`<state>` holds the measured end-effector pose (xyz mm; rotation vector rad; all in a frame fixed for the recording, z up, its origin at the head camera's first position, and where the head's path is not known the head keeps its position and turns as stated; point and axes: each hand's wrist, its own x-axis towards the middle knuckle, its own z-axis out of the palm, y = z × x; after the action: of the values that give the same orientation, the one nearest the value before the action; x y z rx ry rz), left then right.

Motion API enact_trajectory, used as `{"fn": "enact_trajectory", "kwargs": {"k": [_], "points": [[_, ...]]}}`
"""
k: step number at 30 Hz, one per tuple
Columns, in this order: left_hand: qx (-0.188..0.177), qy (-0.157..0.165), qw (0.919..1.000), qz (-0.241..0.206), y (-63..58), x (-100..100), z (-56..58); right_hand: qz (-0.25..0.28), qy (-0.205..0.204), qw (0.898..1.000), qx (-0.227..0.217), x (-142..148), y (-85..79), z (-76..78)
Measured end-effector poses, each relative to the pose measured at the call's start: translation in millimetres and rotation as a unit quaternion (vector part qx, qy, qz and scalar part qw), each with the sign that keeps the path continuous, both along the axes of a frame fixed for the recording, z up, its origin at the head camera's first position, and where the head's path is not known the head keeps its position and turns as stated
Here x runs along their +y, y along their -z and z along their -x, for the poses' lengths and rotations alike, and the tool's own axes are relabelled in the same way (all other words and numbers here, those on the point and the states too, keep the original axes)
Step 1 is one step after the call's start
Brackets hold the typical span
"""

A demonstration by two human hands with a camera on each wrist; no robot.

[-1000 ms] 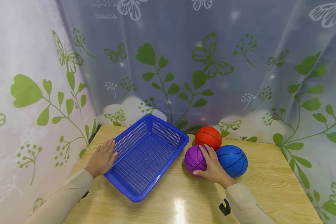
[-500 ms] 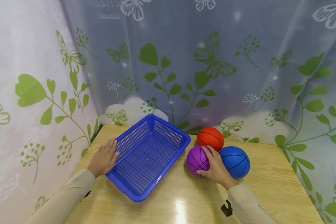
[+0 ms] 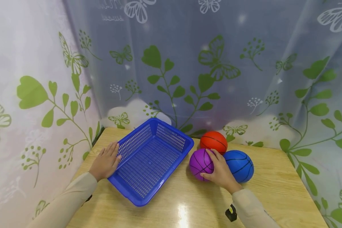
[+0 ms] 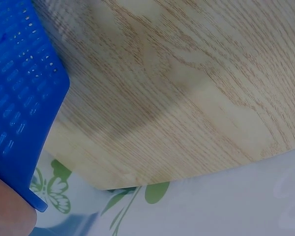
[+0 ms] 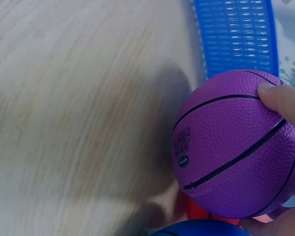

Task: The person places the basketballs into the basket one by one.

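Little has moved since the frame of a second ago: hands, balls and basket all sit slightly further right in the head view by much the same amount, which suggests the camera turned and the things stayed put. For the work, that would mean a hold being kept on one ball, with nothing yet carried.

Nearest, at lower right, the right hand (image 3: 220,171) grips the purple ball (image 3: 199,163), thumb at the ball's near side and fingers over its top; the right wrist view shows the ball between them. Whether its weight is off the table (image 3: 268,190) I cannot tell.

At lower left, the left hand (image 3: 104,161) rests against the left rim of the basket (image 3: 148,161), fingers straight rather than curled round it, perhaps steadying it. The basket lies slantwise, left of centre, and all three balls are outside it.

Just beyond the right hand is the blue ball (image 3: 242,166); hand and ball overlap, so contact is unclear. Farther, behind the purple ball, the red ball (image 3: 213,141) sits near the table's back edge, before the printed curtain (image 3: 174,31).
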<state>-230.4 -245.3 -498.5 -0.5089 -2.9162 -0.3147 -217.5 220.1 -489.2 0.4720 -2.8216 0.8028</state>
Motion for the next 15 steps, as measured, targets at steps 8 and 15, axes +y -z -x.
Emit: {"fn": "enact_trajectory", "kwargs": {"k": [8, 15], "points": [[0.005, 0.003, 1.0, -0.001, 4.6, -0.8, 1.8, 0.021, 0.005, 1.0, 0.002, -0.5, -18.8, -2.9], [0.001, 0.001, 1.0, -0.001, 3.9, -0.4, 1.5, 0.05, 0.003, 0.998, 0.034, -2.5, -42.2, -6.9]]}}
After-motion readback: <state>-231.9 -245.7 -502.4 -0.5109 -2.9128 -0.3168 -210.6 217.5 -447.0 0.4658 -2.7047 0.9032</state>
